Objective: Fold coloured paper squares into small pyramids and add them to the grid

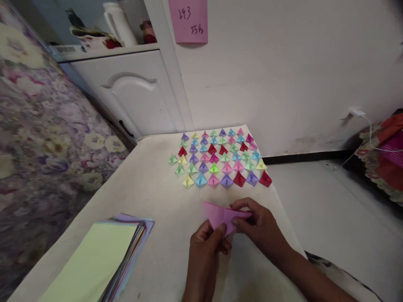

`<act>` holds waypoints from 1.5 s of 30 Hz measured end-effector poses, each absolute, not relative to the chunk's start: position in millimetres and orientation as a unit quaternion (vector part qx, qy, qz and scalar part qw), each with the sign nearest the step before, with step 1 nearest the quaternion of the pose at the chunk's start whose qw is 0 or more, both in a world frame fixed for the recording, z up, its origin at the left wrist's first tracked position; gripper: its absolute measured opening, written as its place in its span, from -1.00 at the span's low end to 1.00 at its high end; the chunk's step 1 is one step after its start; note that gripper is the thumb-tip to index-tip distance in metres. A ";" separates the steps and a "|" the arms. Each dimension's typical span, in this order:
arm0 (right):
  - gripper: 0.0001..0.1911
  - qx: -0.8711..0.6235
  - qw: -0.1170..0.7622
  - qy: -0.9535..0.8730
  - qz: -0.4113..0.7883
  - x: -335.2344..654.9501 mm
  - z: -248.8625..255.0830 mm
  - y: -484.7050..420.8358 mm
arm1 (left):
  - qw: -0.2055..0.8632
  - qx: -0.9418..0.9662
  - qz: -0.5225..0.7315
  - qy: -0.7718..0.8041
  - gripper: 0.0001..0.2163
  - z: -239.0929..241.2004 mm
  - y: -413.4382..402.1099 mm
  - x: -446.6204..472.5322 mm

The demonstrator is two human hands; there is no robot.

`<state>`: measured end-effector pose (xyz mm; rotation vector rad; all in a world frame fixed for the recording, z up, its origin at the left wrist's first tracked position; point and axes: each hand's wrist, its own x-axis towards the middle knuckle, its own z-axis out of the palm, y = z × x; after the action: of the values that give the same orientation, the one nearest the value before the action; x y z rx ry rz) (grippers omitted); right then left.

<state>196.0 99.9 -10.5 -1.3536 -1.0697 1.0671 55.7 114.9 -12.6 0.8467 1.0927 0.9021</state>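
Observation:
A pink sheet of paper (217, 214), folded into a triangle-like shape, is held above the table between both hands. My left hand (208, 239) pinches its lower middle, with the thumb on the near face. At the paper's right corner, my right hand (255, 220) grips between thumb and fingers. Beyond the hands, several rows of small folded paper pieces (227, 180) in red, blue, purple, green, yellow and pink stand on the table. A stack of coloured paper (94, 251), pale yellow sheet on top, lies to the left.
The cream-covered table (138, 176) reaches the wall and a white cabinet (135, 92). A pink note (189, 21) with handwriting hangs on the wall. Floral fabric (37, 147) lines the left side. On the right are a charger with a white cable (368, 126) and the floor.

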 end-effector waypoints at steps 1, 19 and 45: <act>-0.81 -0.564 0.528 -0.452 0.445 196.3 -9.8 100.1 | 0.677 0.382 0.399 0.486 -0.84 -12.7 115.0 55.5; -0.86 -0.598 0.495 -0.454 0.437 199.4 -10.4 101.6 | 0.666 0.409 0.373 0.500 -0.73 -2.8 113.4 58.1; -0.82 -0.605 0.498 -0.431 0.448 198.4 -9.3 103.2 | 0.639 0.474 0.323 0.513 -0.71 -6.1 121.0 52.8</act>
<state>198.4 103.2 -9.3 -1.4646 -1.0440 1.0834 52.8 121.0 -6.1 1.0815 1.1697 0.7361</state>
